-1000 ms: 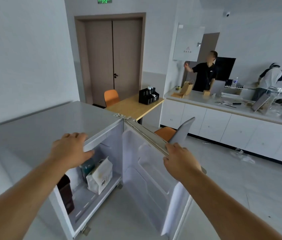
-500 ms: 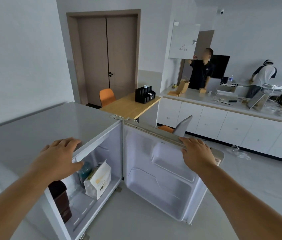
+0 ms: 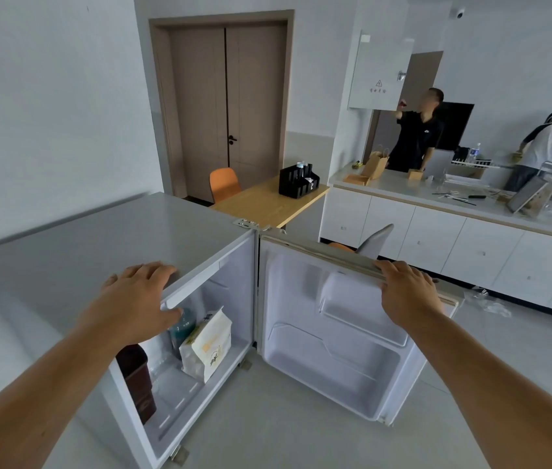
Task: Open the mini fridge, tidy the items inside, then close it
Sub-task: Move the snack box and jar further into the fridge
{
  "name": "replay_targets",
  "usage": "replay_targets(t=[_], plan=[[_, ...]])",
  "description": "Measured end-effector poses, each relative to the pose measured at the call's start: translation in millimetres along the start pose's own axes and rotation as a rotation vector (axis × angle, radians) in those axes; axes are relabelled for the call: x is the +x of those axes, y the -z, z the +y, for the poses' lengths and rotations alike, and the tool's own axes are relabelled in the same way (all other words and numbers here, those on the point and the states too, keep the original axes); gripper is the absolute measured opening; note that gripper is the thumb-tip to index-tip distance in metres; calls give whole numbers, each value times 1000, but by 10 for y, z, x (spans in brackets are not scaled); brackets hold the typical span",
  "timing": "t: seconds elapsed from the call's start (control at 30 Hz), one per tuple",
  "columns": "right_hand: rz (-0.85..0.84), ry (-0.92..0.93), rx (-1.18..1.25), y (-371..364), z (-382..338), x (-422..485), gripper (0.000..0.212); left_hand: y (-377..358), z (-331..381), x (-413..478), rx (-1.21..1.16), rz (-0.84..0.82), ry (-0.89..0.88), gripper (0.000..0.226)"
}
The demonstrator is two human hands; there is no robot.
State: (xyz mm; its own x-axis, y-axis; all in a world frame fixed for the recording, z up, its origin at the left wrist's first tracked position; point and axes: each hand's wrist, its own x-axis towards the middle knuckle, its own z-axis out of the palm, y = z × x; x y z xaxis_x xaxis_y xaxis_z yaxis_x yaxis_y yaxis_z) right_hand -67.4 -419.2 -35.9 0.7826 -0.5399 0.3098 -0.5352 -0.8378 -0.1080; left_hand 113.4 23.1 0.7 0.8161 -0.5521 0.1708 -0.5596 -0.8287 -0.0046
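A white mini fridge (image 3: 98, 245) stands open below me. Its door (image 3: 332, 363) is swung wide to the right, with bare inner shelves. My right hand (image 3: 406, 292) grips the door's top edge. My left hand (image 3: 139, 299) lies flat on the fridge's top front edge, fingers spread, holding nothing. Inside on the shelf stand a white paper bag with a yellow print (image 3: 207, 343), a teal bottle (image 3: 183, 328) behind it, and a dark brown container (image 3: 137, 380) at the left, partly hidden by my left arm.
A wooden table (image 3: 268, 204) with a black organiser (image 3: 298, 181) and an orange chair (image 3: 224, 182) stands behind the fridge. A grey chair (image 3: 376, 240) sits just past the door. White counter cabinets (image 3: 454, 245) run along the right, where two people work. Grey floor lies in front.
My right hand has swung the door from half open to wide open on the right. My left hand has stayed on the fridge top.
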Motion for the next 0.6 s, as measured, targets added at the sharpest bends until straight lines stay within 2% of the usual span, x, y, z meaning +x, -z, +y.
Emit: replay_targets(t=[0.13, 0.27, 0.4, 0.5, 0.6], plan=[[60, 39, 27, -25, 23, -76, 52, -15, -16, -29, -3, 35, -12, 77], [63, 66, 61, 57, 59, -164, 50, 0, 76, -181, -75, 119, -40, 61], [229, 248, 144, 56, -140, -452, 48, -237, 353, -575, -127, 252, -134, 39], [251, 448, 292, -85, -514, -765, 37, -611, 649, -886, -223, 174, -106, 35], [104, 514, 407, -320, -948, -1026, 24, -1113, 844, -1036, -371, 44, 101, 38]])
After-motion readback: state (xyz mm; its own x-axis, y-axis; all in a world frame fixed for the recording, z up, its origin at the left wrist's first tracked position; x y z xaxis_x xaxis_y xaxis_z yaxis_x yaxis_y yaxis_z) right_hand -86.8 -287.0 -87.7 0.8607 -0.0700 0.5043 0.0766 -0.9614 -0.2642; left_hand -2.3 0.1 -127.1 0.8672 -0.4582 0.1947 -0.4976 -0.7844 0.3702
